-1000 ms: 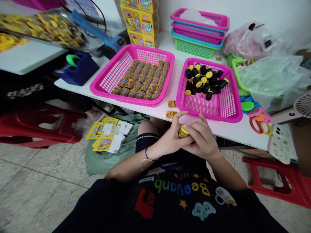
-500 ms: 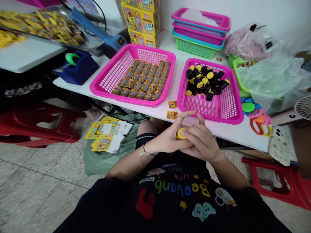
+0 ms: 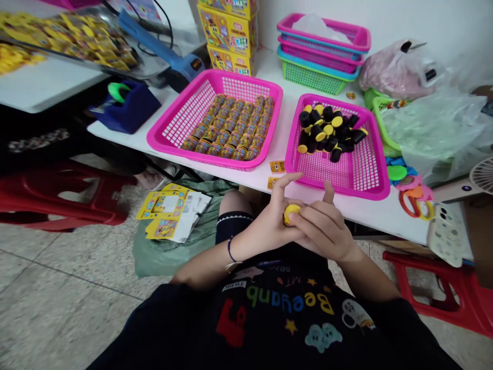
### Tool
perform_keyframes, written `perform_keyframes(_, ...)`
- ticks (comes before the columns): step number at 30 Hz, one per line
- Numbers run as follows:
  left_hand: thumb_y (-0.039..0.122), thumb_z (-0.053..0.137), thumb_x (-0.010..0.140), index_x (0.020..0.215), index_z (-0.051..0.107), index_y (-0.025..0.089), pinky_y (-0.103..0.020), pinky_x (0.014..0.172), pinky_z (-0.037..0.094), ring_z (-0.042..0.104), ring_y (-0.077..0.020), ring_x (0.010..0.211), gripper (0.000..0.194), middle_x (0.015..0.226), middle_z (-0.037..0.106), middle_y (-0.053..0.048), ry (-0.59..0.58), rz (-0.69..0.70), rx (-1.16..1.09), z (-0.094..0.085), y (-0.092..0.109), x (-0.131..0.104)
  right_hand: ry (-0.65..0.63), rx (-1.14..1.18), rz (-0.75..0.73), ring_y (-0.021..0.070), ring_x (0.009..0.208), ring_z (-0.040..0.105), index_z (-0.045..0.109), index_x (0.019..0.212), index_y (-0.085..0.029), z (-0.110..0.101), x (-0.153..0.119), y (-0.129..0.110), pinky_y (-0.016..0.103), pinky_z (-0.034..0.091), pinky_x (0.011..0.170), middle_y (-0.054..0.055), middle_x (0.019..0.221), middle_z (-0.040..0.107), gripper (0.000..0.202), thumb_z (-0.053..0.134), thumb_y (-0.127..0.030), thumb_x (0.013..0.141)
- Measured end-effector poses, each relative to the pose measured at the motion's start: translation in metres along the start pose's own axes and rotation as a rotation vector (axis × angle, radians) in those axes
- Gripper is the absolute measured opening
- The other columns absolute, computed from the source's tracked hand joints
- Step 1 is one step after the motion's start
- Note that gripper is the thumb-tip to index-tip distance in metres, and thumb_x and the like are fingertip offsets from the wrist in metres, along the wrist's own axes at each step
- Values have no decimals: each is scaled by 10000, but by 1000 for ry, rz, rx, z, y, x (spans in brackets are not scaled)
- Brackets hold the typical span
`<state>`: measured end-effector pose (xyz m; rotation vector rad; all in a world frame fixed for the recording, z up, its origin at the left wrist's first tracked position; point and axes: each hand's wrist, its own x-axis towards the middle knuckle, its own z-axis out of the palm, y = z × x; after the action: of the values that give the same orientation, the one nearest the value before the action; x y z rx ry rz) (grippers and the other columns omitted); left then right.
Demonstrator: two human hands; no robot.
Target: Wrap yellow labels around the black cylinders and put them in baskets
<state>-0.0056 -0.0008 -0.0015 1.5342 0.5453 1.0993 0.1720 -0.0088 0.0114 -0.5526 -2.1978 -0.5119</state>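
Observation:
Between my two hands, just in front of the table edge, is a small yellow-capped cup (image 3: 291,214); most of its body is hidden by fingers. My left hand (image 3: 275,226) is wrapped round it from the left, its index finger raised. From the right, my right hand (image 3: 325,228) presses fingers against the cap, with one finger lifted. Beyond them stands a pink basket (image 3: 352,182) of loose black cups with yellow caps (image 3: 327,128). To its left, a larger pink basket (image 3: 165,144) holds rows of cups in printed wrap (image 3: 231,128).
Two small printed cards (image 3: 277,167) lie by the table edge. A blue tape dispenser (image 3: 125,108), a blue heat gun (image 3: 169,56) and yellow boxes (image 3: 231,33) stand at back left. Stacked baskets (image 3: 319,72), plastic bags (image 3: 435,121) and a phone (image 3: 447,234) are rightward. Flattened cartons (image 3: 169,210) lie below.
The yellow cap shows more fully now between my fingers. My left index finger and a right finger are lifted further apart. The whole view has shifted slightly.

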Motion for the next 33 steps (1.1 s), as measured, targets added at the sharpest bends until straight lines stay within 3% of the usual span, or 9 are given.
perform_keyframes(5, 123, 660, 854, 1474, 235, 271, -233, 590, 485, 592, -119, 667, 766, 806, 552, 59, 18, 17, 109, -3, -3, 0, -12, -27, 44, 193, 987, 589, 706, 1143, -251, 6, 2, -1, 401, 607, 1086, 31, 1069, 662, 150, 640, -251, 1008)
perform_keyframes(9, 148, 709, 872, 1305, 506, 214, -255, 821, 577, 694, -147, 949, 482, 1080, 675, -44, 127, 117, 309, -14, 2, -1, -45, -65, 133, 220, 1037, 563, 673, 1219, -255, 13, -4, 0, 520, 494, 1221, 54, 1030, 607, 257, 682, -220, 965)
perform_keyframes(12, 231, 791, 890, 1070, 675, 188, -245, 841, 573, 720, -143, 920, 219, 1017, 751, -36, 119, 141, 461, -28, 15, 1, -55, -114, 242, 232, 1134, 542, 645, 1253, -290, 15, -10, 3, 547, 458, 1237, 61, 1115, 549, 368, 755, -232, 906)
perform_keyframes(15, 274, 826, 880, 1058, 734, 180, -234, 797, 571, 723, -132, 842, 222, 990, 789, -29, 42, 111, 580, -48, 33, 15, -44, -237, 369, 275, 1221, 531, 629, 1241, -310, 11, -16, 8, 592, 443, 1215, 80, 1262, 525, 434, 821, -340, 853)
perform_keyframes(20, 319, 862, 821, 1019, 760, 166, -270, 749, 527, 695, -146, 786, 271, 922, 783, -27, 38, 31, 865, -112, 50, 89, -47, -388, 471, 318, 1259, 528, 629, 1208, -278, -12, -40, 15, 592, 438, 1180, 98, 1289, 565, 414, 815, -340, 843)
perform_keyframes(23, 309, 892, 769, 1045, 782, 163, -300, 763, 489, 676, -171, 833, 331, 931, 777, -39, 188, -47, 1057, -163, 40, 159, -81, -397, 455, 309, 1264, 507, 660, 1159, -279, -25, -63, 16, 590, 372, 1231, 76, 1252, 610, 360, 814, -266, 834)
perform_keyframes(26, 345, 884, 775, 1099, 773, 173, -267, 790, 438, 579, -107, 784, 384, 750, 703, 66, 270, -281, 1194, -206, 19, 219, -123, -413, 456, 308, 1275, 497, 687, 1112, -279, -33, -84, 16, 608, 313, 1258, 61, 1226, 646, 328, 831, -239, 820)
perform_keyframes(29, 405, 850, 805, 1136, 736, 111, -247, 880, 399, 495, -84, 798, 457, 624, 591, 118, 319, -387, 1264, -229, -2, 253, -95, -446, 556, 306, 1281, 497, 706, 1060, -273, -40, -97, 16, 631, 299, 1250, 62, 1185, 678, 255, 819, -212, 839)
perform_keyframes(33, 436, 824, 811, 935, 774, 117, -277, 874, 404, 553, -151, 830, 346, 561, 551, 71, 251, -526, 1324, -240, -19, 264, -70, -461, 635, 296, 1279, 504, 712, 985, -268, -50, -100, 15, 635, 300, 1238, 54, 1124, 705, 175, 800, -181, 861)
